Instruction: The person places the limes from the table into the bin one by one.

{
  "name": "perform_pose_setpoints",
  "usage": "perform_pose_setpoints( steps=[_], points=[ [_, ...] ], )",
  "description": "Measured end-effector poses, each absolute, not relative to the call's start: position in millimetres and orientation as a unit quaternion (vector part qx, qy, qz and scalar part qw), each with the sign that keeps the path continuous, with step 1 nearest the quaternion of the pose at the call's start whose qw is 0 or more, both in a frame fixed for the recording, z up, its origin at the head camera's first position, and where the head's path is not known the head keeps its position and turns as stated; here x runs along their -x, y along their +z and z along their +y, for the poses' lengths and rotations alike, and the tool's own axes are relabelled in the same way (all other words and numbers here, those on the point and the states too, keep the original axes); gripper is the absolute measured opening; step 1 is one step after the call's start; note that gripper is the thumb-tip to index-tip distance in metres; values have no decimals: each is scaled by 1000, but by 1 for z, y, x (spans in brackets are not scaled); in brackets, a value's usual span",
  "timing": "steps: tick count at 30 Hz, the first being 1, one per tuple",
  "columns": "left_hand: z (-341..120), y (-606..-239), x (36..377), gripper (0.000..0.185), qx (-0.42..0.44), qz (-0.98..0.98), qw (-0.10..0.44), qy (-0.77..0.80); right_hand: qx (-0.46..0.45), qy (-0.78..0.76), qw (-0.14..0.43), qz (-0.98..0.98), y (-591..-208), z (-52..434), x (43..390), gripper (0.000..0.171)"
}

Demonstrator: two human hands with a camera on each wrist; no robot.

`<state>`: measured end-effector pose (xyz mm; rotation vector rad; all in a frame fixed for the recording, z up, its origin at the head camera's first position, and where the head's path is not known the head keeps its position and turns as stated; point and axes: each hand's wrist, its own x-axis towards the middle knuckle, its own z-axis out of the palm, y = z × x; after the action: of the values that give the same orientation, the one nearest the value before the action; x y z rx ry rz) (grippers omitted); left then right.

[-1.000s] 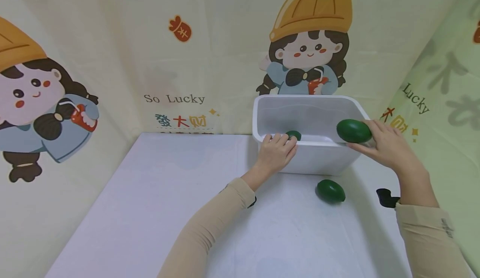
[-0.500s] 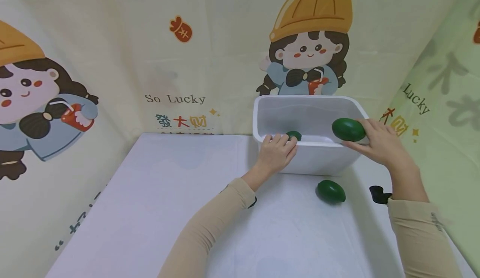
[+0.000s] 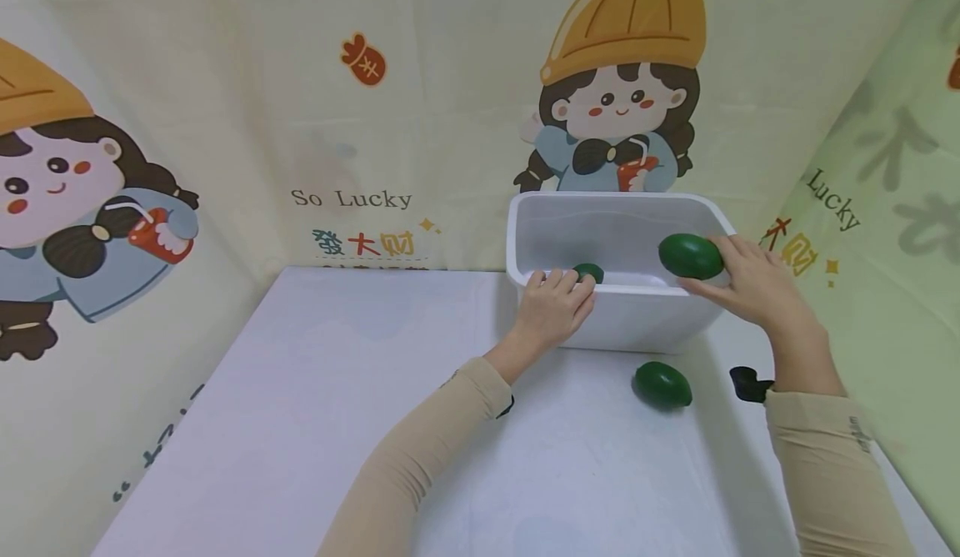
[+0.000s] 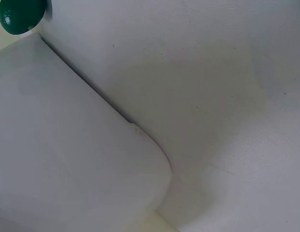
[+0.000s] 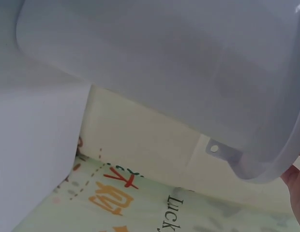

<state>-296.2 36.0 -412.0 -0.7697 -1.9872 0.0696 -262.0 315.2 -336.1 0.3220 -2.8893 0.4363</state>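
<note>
A white plastic bin stands at the back of the table, its open top facing up. My left hand grips the near rim with fingers curled over it. Over the bin's right end, my right hand holds a smooth dark green oval fruit between thumb and fingers. Another green fruit is inside the bin, partly hidden behind the left fingers. A further green fruit lies on the table before the bin. The right wrist view has the bin's outer wall and part of my right hand.
The white table spreads to the left and front. Printed cloth hangs directly behind the bin, and a green-tinted cloth side rises at the right. A tab with a hole juts from below the bin's rim.
My right hand has moved a little to the left with the green fruit, bringing it further over the bin. The left hand keeps its place on the rim.
</note>
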Motion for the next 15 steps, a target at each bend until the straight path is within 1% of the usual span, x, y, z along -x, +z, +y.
perform_pose_setpoints(
  steps=[7,15],
  points=[
    [36,-413,296,24,320,-818,478,23,-105,146,93,-979,-336,313,266,82],
    [36,-412,296,24,320,-819,476,22,-108,142,105,-978,-337,310,270,80]
  ],
)
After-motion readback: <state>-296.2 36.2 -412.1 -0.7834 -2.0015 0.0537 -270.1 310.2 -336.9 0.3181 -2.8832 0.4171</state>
